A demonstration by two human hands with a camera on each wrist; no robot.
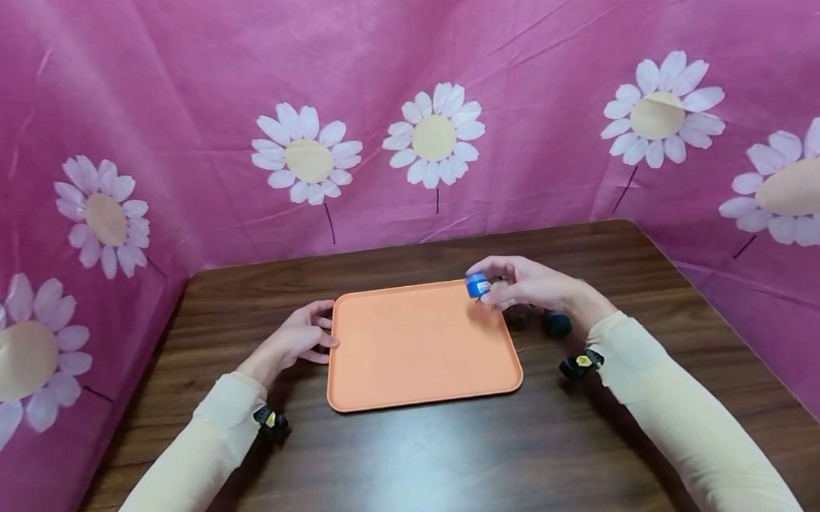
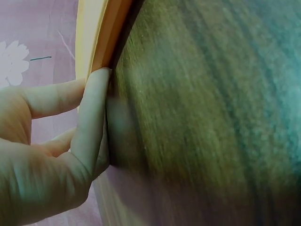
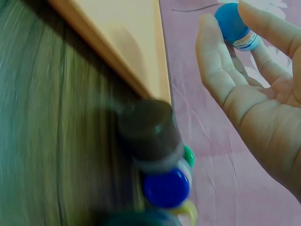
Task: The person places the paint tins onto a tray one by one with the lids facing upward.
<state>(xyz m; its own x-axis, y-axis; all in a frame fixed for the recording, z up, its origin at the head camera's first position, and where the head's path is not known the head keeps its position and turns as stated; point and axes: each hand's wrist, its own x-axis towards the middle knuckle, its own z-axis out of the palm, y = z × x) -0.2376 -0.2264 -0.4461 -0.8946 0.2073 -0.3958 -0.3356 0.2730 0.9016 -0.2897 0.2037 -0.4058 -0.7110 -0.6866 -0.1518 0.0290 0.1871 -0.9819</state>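
My right hand (image 1: pixel 531 283) pinches a small blue jar (image 1: pixel 477 285) between thumb and fingers, over the tray's far right corner. In the right wrist view the jar (image 3: pixel 235 28) shows a blue cap and a printed label near one end. An orange rectangular tray (image 1: pixel 421 347) with a low rim lies on the table, its surface bare. On its left side, my left hand (image 1: pixel 298 337) holds the rim near the far corner. The left wrist view has the thumb (image 2: pixel 96 108) against the tray's outer edge, another finger at the rim's other side.
Beside the tray's right edge, partly under my right hand, stand several small containers: a brown one (image 3: pixel 150 134), a blue-topped one (image 3: pixel 167 187) and a dark one (image 1: pixel 558 324). Pink cloth with daisies (image 1: pixel 373 44) surrounds the wooden table (image 1: pixel 419 462) at back and sides.
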